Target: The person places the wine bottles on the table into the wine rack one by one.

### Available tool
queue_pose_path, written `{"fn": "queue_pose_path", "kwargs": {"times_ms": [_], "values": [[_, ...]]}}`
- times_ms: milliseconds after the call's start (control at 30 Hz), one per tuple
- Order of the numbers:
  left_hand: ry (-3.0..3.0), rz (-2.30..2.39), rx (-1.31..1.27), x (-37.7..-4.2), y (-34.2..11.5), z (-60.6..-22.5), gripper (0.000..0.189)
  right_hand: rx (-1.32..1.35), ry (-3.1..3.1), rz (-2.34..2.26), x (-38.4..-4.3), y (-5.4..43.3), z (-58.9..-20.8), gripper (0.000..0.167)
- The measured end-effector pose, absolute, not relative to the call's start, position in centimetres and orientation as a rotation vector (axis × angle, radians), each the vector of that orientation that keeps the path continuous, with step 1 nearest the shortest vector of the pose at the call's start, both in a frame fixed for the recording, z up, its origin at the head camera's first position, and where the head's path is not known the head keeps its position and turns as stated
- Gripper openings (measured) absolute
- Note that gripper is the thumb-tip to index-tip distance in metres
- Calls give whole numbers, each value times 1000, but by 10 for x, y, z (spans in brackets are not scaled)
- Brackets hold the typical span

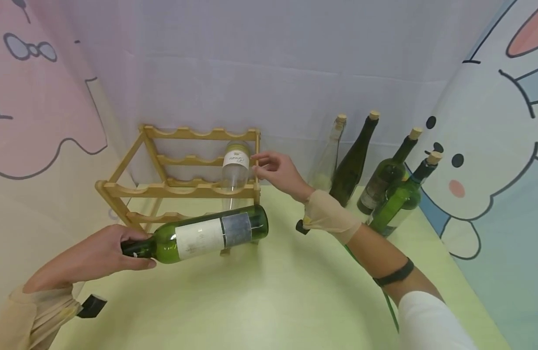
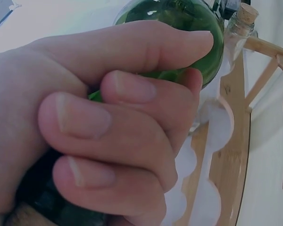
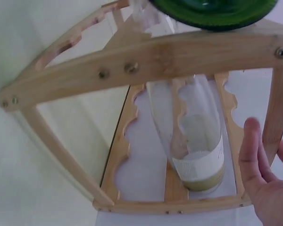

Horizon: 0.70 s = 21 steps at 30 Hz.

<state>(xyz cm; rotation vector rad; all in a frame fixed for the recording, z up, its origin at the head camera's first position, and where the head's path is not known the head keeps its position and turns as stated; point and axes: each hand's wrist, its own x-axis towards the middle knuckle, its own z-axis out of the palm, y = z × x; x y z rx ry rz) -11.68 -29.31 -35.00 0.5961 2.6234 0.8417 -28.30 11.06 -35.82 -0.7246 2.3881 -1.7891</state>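
A green wine bottle (image 1: 214, 236) with a white and grey label lies nearly level in the air, its base to the right. My left hand (image 1: 104, 253) grips it by the dark neck; the left wrist view shows those fingers (image 2: 127, 108) curled round it. Behind is a wooden wine rack (image 1: 181, 190). A clear bottle (image 1: 235, 167) with a white label and gold band rests in its right end, neck toward the front. My right hand (image 1: 279, 172) is at the rack's right end, fingers fairly straight beside the upright, with no bottle in it.
To the right stand several corked bottles: a clear one (image 1: 327, 158), a slim dark one (image 1: 354, 163), a dark green one (image 1: 384, 180) and a bright green one (image 1: 400, 201). A pale table (image 1: 269, 306) lies beneath. Printed curtains (image 1: 483, 160) close in the sides.
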Motion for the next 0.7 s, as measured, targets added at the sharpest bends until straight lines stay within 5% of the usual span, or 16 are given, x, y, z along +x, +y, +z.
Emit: {"fn": "queue_pose_path", "kwargs": {"times_ms": [700], "values": [[2617, 900, 421, -90, -329, -358, 20, -540, 2165, -1998, -283, 101, -357, 36]]}}
